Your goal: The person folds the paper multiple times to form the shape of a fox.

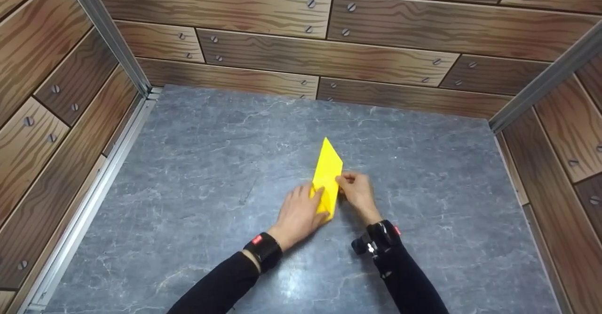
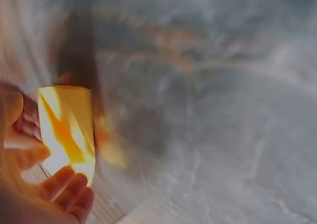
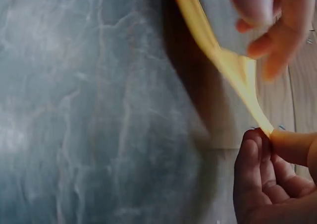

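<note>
A piece of yellow paper (image 1: pixel 328 173), bent along its length, stands out over the grey floor between the two hands. My right hand (image 1: pixel 358 192) pinches its right edge between thumb and fingertips; the right wrist view shows this pinch at the paper's thin end. At the paper's lower left is my left hand (image 1: pixel 297 210), its fingers loosely bent and its fingertips overlapping the sheet. In the left wrist view the left fingers (image 2: pixel 74 192) lie in front of the lit, creased paper (image 2: pixel 69 125). Both wrists wear black bands.
Grey marbled flooring (image 1: pixel 211 154) spreads around the hands. A wood-patterned wall (image 1: pixel 263 51) rises at the back, with similar panels on both sides. Metal corner posts and a metal rail (image 1: pixel 89 210) edge the left side.
</note>
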A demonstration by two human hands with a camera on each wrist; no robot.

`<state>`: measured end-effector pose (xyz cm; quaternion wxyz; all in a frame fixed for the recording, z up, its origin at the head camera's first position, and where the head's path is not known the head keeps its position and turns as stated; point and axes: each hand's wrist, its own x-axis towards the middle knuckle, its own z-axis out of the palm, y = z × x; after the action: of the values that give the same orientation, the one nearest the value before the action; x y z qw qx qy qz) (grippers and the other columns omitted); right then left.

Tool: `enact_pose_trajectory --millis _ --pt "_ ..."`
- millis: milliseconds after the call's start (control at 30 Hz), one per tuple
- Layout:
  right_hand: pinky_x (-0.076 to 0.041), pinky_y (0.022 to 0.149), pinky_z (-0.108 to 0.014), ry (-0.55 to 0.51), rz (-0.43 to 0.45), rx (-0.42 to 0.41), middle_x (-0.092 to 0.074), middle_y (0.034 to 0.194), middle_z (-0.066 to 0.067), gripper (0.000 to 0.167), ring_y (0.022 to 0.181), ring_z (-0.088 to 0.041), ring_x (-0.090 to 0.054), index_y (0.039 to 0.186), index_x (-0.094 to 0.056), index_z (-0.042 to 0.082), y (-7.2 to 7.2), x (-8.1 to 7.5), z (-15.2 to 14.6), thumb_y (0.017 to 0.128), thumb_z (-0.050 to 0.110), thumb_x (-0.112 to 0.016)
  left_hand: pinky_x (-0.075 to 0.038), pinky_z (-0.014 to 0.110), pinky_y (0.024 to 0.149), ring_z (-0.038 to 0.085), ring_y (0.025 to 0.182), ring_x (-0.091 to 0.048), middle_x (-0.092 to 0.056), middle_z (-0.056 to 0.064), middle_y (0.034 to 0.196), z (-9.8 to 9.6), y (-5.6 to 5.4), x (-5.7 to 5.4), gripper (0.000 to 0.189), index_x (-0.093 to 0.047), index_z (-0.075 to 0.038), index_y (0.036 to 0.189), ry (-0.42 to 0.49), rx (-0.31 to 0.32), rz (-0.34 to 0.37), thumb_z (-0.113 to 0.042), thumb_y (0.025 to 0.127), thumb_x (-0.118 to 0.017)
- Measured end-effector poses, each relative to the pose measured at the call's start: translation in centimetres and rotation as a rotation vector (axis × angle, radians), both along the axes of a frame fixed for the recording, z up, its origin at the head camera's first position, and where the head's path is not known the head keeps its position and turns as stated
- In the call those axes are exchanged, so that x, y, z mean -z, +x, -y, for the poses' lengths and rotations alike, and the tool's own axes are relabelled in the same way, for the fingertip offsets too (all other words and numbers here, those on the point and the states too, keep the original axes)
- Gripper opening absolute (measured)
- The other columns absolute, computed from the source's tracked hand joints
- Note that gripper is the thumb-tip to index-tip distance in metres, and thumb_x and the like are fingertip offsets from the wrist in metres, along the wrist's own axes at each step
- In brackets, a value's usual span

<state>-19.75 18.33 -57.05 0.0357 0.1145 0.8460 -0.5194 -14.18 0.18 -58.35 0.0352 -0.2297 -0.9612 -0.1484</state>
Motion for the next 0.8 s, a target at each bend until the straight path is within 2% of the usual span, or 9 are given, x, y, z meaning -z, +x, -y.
enact_pose_trajectory --millis 100,167,233,333,400,500,600,667,800 --pt "-0.06 0.074 -0.033 -0.033 -0.032 -0.017 -0.074 0.1 -0.022 0.027 0.083 -0.027 -0.071 0.115 -0.072 -0.011 0.3 -0.4 -0.6 0.098 0.01 -0.068 -0.047 0.048 0.106 0.035 0.128 -0.051 -0.047 0.019 0.145 0.3 -1.3 -0.6 0.071 -0.046 -0.005 0.153 0.201 -0.08 0.084 -0.042 0.098 -0.07" --pt "-0.061 0.079 -0.039 -0.063 -0.054 -0.032 -0.073 0.103 -0.023 0.027 0.085 -0.029 -0.071 0.116 -0.071 -0.012 0.6 -0.6 -0.9 0.098 0.008 -0.068 -0.044 0.049 0.11 0.036 0.133 -0.048 -0.044 0.02 0.148 0.4 -2.2 -1.1 0.076 -0.04 -0.002 0.155 0.372 -0.142 0.207 -0.039 0.097 -0.073" --pt "-0.061 0.082 -0.043 -0.088 -0.066 -0.055 -0.073 0.105 -0.024 0.027 0.087 -0.028 -0.071 0.116 -0.07 -0.013 0.9 -0.9 -1.2 0.099 0.008 -0.068 -0.046 0.047 0.11 0.035 0.133 -0.051 -0.046 0.021 0.149 0.5 -3.2 -1.5 0.081 -0.036 -0.002 0.157 0.553 -0.195 0.371 -0.035 0.096 -0.075" --pt "-0.061 0.081 -0.042 -0.092 -0.083 -0.084 -0.074 0.104 -0.021 0.026 0.087 -0.025 -0.07 0.115 -0.071 -0.011 1.4 -1.4 -1.3 0.099 0.008 -0.069 -0.054 0.044 0.1 0.03 0.122 -0.062 -0.057 0.019 0.14 0.7 -4.1 -2.0 0.081 -0.036 -0.003 0.157 0.784 -0.268 0.588 -0.031 0.094 -0.078" --pt "-0.06 0.08 -0.041 -0.078 -0.084 -0.096 -0.074 0.103 -0.019 0.026 0.086 -0.023 -0.069 0.115 -0.072 -0.009 1.7 -1.7 -1.4 0.099 0.01 -0.069 -0.059 0.043 0.089 0.026 0.107 -0.07 -0.067 0.017 0.127 0.7 -4.5 -2.1 0.074 -0.043 -0.003 0.153 0.88 -0.291 0.677 -0.027 0.093 -0.079" --pt "-0.06 0.082 -0.043 -0.075 -0.086 -0.097 -0.074 0.102 -0.016 0.026 0.086 -0.022 -0.068 0.115 -0.073 -0.007 2.0 -1.9 -1.4 0.098 0.011 -0.07 -0.061 0.041 0.08 0.02 0.091 -0.072 -0.073 0.011 0.109 0.7 -4.5 -2.4 0.057 -0.058 -0.004 0.141 0.927 -0.31 0.71 -0.023 0.092 -0.08" --pt "-0.06 0.085 -0.048 -0.088 -0.09 -0.09 -0.074 0.101 -0.015 0.025 0.086 -0.022 -0.068 0.115 -0.073 -0.006 2.2 -2.1 -1.5 0.099 0.012 -0.07 -0.06 0.034 0.079 0.017 0.086 -0.072 -0.076 0.008 0.1 0.5 -4.5 -2.5 0.039 -0.069 -0.002 0.125 0.929 -0.311 0.685 -0.019 0.091 -0.08" --pt "-0.059 0.086 -0.05 -0.1 -0.093 -0.087 -0.074 0.101 -0.016 0.025 0.086 -0.023 -0.068 0.115 -0.073 -0.006 2.3 -2.1 -1.6 0.099 0.013 -0.07 -0.059 0.03 0.078 0.016 0.086 -0.071 -0.076 0.007 0.097 0.4 -4.5 -2.4 0.029 -0.073 -0.001 0.116 0.925 -0.305 0.659 -0.016 0.091 -0.08" --pt "-0.059 0.088 -0.049 -0.127 -0.091 -0.069 -0.074 0.105 -0.016 0.029 0.089 -0.022 -0.069 0.118 -0.073 -0.005 2.3 -2.2 -1.6 0.1 0.018 -0.069 -0.059 0.029 0.077 0.015 0.082 -0.071 -0.076 0.007 0.093 0.2 -4.4 -2.4 0.02 -0.076 -0.001 0.107 0.929 -0.285 0.626 -0.012 0.091 -0.079"
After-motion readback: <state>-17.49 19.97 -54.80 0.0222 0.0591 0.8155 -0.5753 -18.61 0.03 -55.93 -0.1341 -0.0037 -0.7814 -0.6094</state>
